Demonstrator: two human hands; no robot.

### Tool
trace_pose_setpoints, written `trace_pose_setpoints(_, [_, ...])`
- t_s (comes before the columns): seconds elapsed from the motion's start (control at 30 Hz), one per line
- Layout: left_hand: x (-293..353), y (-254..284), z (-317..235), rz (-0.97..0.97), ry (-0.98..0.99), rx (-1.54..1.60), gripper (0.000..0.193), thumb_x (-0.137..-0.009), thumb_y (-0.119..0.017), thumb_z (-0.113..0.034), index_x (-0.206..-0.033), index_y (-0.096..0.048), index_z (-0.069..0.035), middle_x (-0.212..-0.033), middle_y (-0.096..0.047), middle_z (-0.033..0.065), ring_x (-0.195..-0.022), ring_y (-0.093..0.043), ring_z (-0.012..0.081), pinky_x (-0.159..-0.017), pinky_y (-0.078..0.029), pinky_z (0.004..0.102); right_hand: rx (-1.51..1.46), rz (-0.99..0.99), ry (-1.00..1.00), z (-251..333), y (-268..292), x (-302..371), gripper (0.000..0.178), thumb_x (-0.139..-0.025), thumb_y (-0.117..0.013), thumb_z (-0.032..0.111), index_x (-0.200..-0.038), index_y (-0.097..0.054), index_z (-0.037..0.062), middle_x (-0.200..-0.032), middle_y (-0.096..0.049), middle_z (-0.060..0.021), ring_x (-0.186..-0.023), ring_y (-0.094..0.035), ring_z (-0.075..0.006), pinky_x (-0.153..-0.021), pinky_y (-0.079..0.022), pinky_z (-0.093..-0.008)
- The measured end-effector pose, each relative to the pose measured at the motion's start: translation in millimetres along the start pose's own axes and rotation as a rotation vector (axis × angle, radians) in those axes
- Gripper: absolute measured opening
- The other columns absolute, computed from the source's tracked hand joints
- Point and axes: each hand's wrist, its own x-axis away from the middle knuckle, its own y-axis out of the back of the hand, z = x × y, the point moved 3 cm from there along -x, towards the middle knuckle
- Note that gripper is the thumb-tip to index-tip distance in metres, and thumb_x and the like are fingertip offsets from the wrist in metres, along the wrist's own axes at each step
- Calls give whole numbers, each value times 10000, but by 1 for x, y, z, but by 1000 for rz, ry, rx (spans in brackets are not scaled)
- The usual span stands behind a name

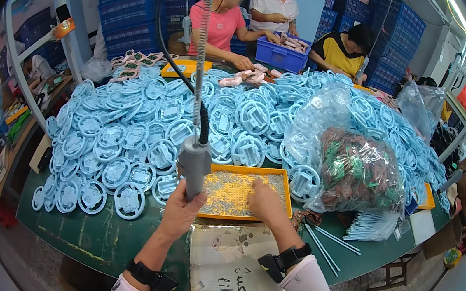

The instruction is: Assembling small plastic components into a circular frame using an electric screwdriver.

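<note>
My left hand (178, 216) is wrapped around the lower part of a grey electric screwdriver (193, 164), which hangs upright from a coiled spring with a black cable beside it. Over the right part of a yellow tray (288, 203), my right hand (267, 202) has its fingers drawn together. Whatever they pinch is too small to make out. Small metal screws (230, 191) lie spread across the tray. Just beyond it, light-blue plastic steering-wheel-shaped parts (248, 149) are heaped across the bench.
A clear bag of brown-and-green wired parts (353, 170) stands right of the tray, near several thin light-blue rods (325, 247). Cardboard (229, 263) lies at the green table's (97, 239) front edge. Opposite, three people work around a blue crate (282, 56).
</note>
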Motion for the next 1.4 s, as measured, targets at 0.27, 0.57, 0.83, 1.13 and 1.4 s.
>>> trace_pose_setpoints(0.27, [-10, -13, -5, 68, -11, -37, 332, -847, -672, -138, -1113, -506, -29, -970, -541, -15, -894, -500, 67, -812, -414, 232, -202, 65, 346, 39, -35, -38, 290, -781, -565, 135, -1035, -628, 10, -912, -627, -229, -870, -597, -377, -793, -472, -421])
trace_pose_setpoints(0.57, [-19, -9, -4, 63, 18, -48, 339, -840, -668, -104, -1129, -508, -25, -959, -543, -9, -873, -510, 74, -814, -430, 242, 72, -1, 78, -44, 29, -23, 158, -811, -541, 127, -900, -596, 8, -821, -631, -217, -781, -612, -350, -728, -490, -399])
trace_pose_setpoints(0.83, [-15, 2, -8, 47, 12, -66, 307, -845, -662, -102, -1101, -507, -31, -959, -537, -3, -888, -505, 74, -826, -421, 247, -683, 689, -190, 31, -5, -12, 174, -862, -528, 111, -946, -581, -32, -773, -647, -117, -639, -661, -162, -581, -543, -253])
trace_pose_setpoints(1.13, [-13, 4, -11, 17, 18, 7, 292, -850, -663, -109, -1082, -502, -35, -949, -536, 2, -896, -502, 74, -827, -411, 244, -1191, 830, -249, 64, -44, -31, 293, -921, -425, 58, -1172, -489, -79, -1002, -620, -192, -881, -651, -217, -754, -561, -279])
trace_pose_setpoints(1.4, [-14, 9, -9, 36, 12, 8, 259, -854, -657, -105, -1052, -505, -36, -923, -513, -15, -864, -485, 69, -805, -402, 237, -908, 902, -436, -12, 33, -19, 248, -905, -491, 110, -1083, -567, -45, -966, -630, -161, -853, -664, -231, -730, -574, -311])
